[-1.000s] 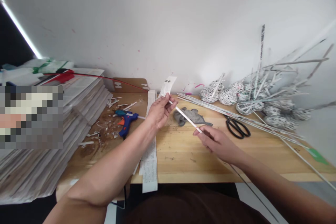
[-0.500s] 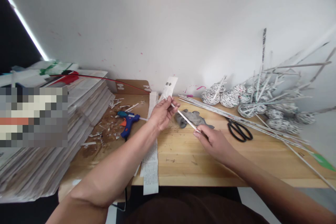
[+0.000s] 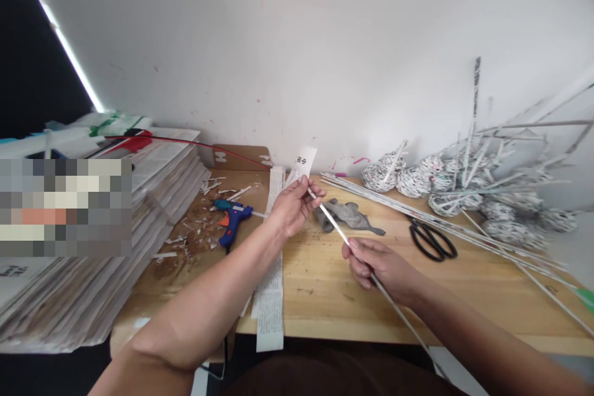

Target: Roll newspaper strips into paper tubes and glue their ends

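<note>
A newspaper strip (image 3: 305, 161) with printed characters stands up from my left hand (image 3: 298, 203), whose thumb and fingers pinch it where it narrows into a thin rolled paper stick (image 3: 333, 221). My right hand (image 3: 378, 265) is closed around that stick farther down, and its tail runs out below the hand past the table's front edge. Beneath my left forearm lies a stack of long newspaper strips (image 3: 270, 315). Behind the stick, a grey glove (image 3: 350, 215) rests crumpled on the wooden table (image 3: 320, 303).
To the left are a blue glue gun (image 3: 235, 223), paper scraps and a tall newspaper pile (image 3: 153, 235). Black-handled scissors (image 3: 432, 240) lie right of my hands, beside long paper sticks (image 3: 394, 203). Woven paper pieces (image 3: 417, 178) stand against the wall.
A long thin stick now trails below my right hand, where none showed before. My right fingers have wrapped further round it. The whole view has shifted slightly.
</note>
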The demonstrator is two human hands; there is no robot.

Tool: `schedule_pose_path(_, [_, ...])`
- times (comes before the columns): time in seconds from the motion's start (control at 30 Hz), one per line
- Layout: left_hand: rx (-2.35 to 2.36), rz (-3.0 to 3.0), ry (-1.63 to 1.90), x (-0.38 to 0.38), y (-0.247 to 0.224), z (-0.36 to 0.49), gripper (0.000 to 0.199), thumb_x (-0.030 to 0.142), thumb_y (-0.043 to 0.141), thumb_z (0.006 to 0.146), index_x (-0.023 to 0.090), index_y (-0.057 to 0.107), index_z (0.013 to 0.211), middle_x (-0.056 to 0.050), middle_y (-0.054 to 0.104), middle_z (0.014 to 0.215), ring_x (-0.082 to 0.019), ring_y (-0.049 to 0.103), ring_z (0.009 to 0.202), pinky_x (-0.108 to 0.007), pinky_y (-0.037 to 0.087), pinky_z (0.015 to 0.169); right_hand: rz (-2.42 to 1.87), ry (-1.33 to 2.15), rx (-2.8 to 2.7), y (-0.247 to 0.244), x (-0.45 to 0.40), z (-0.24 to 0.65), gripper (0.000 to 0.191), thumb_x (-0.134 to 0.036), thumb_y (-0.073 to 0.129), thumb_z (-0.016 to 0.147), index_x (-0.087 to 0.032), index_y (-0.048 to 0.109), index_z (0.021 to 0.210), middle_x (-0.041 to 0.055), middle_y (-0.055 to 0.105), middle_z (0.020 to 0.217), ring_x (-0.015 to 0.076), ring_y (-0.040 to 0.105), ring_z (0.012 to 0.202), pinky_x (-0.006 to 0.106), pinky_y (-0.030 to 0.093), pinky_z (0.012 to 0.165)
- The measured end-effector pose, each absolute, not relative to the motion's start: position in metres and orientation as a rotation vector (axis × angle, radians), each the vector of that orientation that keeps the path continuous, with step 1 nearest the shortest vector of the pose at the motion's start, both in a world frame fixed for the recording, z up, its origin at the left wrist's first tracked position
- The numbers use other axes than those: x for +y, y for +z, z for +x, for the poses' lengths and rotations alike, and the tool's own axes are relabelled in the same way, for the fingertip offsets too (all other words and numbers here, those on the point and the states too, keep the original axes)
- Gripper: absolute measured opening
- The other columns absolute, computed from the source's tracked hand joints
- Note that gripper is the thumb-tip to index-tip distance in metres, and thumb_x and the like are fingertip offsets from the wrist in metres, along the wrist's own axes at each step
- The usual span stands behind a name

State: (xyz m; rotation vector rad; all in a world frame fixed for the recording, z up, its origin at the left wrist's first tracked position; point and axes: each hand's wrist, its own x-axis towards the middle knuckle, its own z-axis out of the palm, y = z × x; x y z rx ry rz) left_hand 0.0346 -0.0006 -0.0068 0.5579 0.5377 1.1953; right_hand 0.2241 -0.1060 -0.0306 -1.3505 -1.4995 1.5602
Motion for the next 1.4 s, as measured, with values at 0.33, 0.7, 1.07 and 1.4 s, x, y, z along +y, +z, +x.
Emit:
schedule_pose_path(0.33, [0.525,0.577,1.174,-0.001,-0.0074,0.0346,0.018,0.024,0.052,0.092,0.011,0.059,0.083,-0.004,0.063,0.072,-0.013,0.069,0.069,-0.016,0.055,0.054,-1.332,1.59,-1.471,-0.0264,-0.1036,0.2217,0.038,-0.055,0.039,0.093,-0.02,0.053,0.084,-0.0073,0.032,0.049,0.0113,0.036,0.046,0.025,0.03,0.048])
schedule_pose_path(0.7, [0.55,0.572,1.138,-0.0039,-0.0049,0.0343,0.017,0.025,0.05,0.093,0.013,0.057,0.084,-0.005,0.065,0.073,-0.016,0.07,0.069,-0.018,0.056,0.053,-1.339,1.574,-1.47,-0.0287,-0.1052,0.2195,0.039,-0.055,0.041,0.092,-0.019,0.056,0.086,-0.0056,0.037,0.052,0.0103,0.034,0.044,0.026,0.032,0.048])
schedule_pose_path(1.07, [0.547,0.553,1.122,-0.0024,-0.0063,0.0344,0.018,0.026,0.05,0.093,0.013,0.056,0.083,-0.006,0.067,0.077,-0.017,0.071,0.07,-0.019,0.056,0.049,-1.379,1.512,-1.548,-0.03,-0.1035,0.2214,0.038,-0.054,0.042,0.092,-0.02,0.058,0.089,-0.0041,0.042,0.054,0.0115,0.039,0.047,0.027,0.033,0.05])
schedule_pose_path(1.4, [0.533,0.561,1.119,-0.0029,-0.0055,0.0345,0.021,0.028,0.048,0.094,0.013,0.056,0.081,-0.006,0.066,0.075,-0.017,0.071,0.069,-0.019,0.055,0.051,-1.307,1.52,-1.462,-0.0263,-0.0998,0.2187,0.038,-0.056,0.046,0.09,-0.02,0.056,0.084,-0.0054,0.038,0.05,0.0127,0.041,0.05,0.027,0.034,0.053])
